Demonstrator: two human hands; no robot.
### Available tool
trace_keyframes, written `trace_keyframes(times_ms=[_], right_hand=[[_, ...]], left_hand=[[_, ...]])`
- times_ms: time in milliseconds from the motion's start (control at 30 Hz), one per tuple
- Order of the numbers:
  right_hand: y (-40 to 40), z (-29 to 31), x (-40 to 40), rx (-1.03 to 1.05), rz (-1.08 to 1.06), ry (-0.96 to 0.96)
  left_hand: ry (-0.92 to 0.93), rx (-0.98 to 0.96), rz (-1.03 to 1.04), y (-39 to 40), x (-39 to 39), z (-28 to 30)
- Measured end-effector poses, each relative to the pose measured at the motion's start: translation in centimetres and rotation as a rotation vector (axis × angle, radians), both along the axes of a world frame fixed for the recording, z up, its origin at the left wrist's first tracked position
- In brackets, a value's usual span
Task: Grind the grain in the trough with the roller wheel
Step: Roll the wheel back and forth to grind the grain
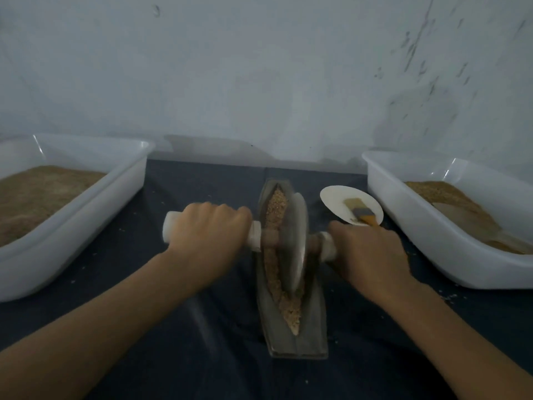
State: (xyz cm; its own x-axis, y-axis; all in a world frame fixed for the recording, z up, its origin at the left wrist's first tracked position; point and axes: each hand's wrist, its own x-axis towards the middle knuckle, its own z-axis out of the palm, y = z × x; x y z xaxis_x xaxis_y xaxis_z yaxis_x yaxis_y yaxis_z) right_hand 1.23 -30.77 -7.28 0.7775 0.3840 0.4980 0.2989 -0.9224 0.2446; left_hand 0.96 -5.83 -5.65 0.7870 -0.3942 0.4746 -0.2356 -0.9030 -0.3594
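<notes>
A grey boat-shaped trough [313, 324] lies lengthwise on the dark cloth in front of me, with brown crushed grain [277, 209] along its groove. A pale disc-shaped roller wheel [297, 241] stands on edge in the groove, near the middle. A white axle handle runs through it to both sides. My left hand [207, 235] grips the left handle [170, 229], whose end sticks out past my fingers. My right hand [372, 252] grips the right handle [328, 246]. The wheel looks blurred.
A white tub [72, 235] of fine brown grain stands at the left, and another white tub [418, 235] with grain stands at the right. A small white plate [334, 197] holding a brush [360, 212] sits between the trough and the right tub. A pale wall rises behind.
</notes>
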Motion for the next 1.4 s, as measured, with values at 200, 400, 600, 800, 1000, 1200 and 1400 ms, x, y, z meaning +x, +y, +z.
trace_keyframes(times_ms=[200, 400, 600, 800, 1000, 1200, 1400], right_hand=[[0.2, 0.4, -1.1, -0.012, 0.011, -0.029], [1.9, 1.2, 6.7, -0.031, -0.108, -0.008], [1.6, 1.4, 2.2, -0.038, -0.055, 0.002], [1.2, 1.8, -2.7, -0.067, 0.035, -0.106], [2.4, 1.9, 4.1, -0.133, -0.093, -0.014], [3.0, 2.7, 5.9, -0.105, -0.107, 0.027], [1.3, 1.8, -2.5, -0.042, 0.046, -0.050]], left_hand=[[0.019, -0.016, 0.117, 0.5, -0.8, -1.0], [0.133, -0.168, 0.134, -0.2, 6.3, -0.3], [0.128, -0.137, 0.121, 0.4, 2.8, -1.0], [0.076, -0.089, 0.077, 1.7, -1.6, -2.0], [0.152, -0.199, 0.135, 0.7, 4.1, -1.7], [0.197, -0.203, 0.117, 0.4, 6.8, -0.7], [0.103, -0.058, -0.060, 1.8, -1.3, -0.6]])
